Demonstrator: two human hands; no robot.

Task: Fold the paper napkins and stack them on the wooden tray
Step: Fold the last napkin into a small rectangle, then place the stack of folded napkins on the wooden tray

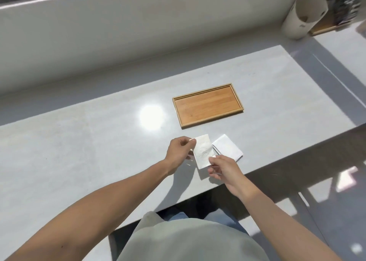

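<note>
Now: right hand point(221, 167) pinches near corner of a folded napkin point(204, 151), left hand point(179, 151) pinches its far-left corner; napkin held just above table point(79, 151), close to near edge. Napkin stack point(227, 146) lies flat just beside it, to the right. Wooden tray point(208, 105) farther back, empty, approx. mid-table.

blurred dark object point(345, 2) cut off top right, napkin point(204, 151) corners under fingertips point(191, 140)

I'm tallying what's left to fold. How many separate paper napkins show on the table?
2 at least: one napkin held between left hand and right hand, and a napkin pile lying beside it; that pile may hide more layers. The wooden tray holds none.
</note>
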